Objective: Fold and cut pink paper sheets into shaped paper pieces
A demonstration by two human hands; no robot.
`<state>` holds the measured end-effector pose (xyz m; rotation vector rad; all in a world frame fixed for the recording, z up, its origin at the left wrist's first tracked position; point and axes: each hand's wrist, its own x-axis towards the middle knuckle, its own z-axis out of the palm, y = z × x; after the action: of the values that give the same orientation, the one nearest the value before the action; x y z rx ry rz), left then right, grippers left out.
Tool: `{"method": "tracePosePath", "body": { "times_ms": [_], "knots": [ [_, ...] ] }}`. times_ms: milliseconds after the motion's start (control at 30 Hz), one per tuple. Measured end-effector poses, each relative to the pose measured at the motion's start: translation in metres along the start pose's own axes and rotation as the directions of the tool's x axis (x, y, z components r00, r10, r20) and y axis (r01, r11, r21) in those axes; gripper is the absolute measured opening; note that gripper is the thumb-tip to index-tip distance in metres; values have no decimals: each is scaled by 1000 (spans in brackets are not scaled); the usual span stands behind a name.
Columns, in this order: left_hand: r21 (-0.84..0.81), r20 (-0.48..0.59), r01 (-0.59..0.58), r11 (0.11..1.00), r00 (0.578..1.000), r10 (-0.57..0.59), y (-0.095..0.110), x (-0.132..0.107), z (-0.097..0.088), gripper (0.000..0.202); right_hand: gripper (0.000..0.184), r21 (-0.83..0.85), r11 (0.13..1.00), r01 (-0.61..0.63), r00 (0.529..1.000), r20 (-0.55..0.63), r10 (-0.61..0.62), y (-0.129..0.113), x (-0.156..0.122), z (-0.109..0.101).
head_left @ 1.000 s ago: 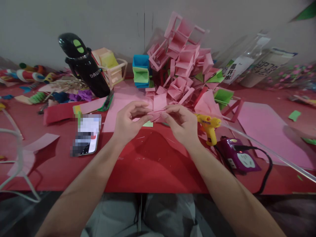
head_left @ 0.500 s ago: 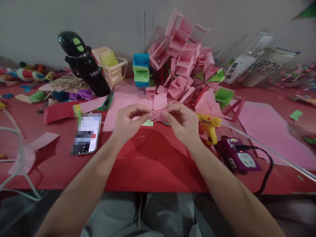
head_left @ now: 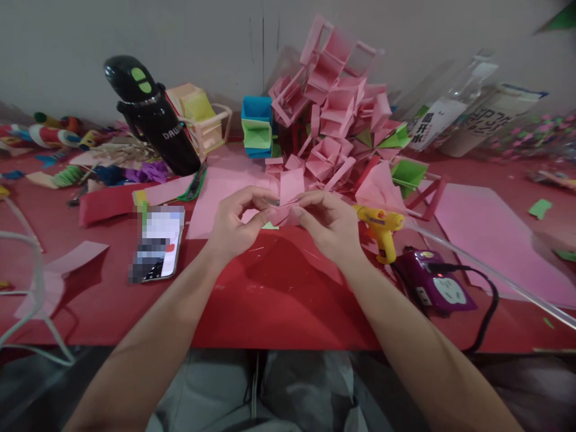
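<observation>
My left hand [head_left: 234,222] and my right hand [head_left: 330,225] meet over the middle of the red table [head_left: 270,294]. Both pinch a small folded pink paper piece [head_left: 284,211] between thumbs and fingertips. One flap of it stands up between the hands. Just behind them rises a tall heap of folded pink paper shapes [head_left: 335,114], with a few green ones mixed in. A flat pink sheet [head_left: 225,186] lies under and behind my left hand.
A phone [head_left: 157,243] lies left of my left hand. A yellow glue gun [head_left: 380,228] and a purple power socket [head_left: 436,288] with a black cable sit to the right. A black bottle [head_left: 150,117], a blue-green paper box [head_left: 257,127] and plastic bottles [head_left: 443,114] stand at the back.
The hands have drawn slightly closer and worked the pink piece; its folded end sits a little lower between the fingertips. Nothing else has moved.
</observation>
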<state>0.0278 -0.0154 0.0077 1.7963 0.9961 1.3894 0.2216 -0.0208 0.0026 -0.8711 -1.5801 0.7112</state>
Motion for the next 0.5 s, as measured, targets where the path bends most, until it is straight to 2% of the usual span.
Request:
{"method": "tracePosePath", "body": {
  "times_ms": [167,267,400,500],
  "knots": [
    [-3,53,47,999,997,-47,1,0,3,11,24,66,998,-25,999,-22,26,3,0,3],
    [20,52,30,999,998,-31,-3,1,5,8,26,78,997,-11,1000,7,11,2,-1,5],
    [101,24,-34,994,999,32,-4,0,7,13,27,55,997,-60,998,17,59,2,-1,5],
    [150,-48,-55,987,997,63,-3,0,9,17,33,62,991,-120,993,23,119,6,0,4]
  ]
}}
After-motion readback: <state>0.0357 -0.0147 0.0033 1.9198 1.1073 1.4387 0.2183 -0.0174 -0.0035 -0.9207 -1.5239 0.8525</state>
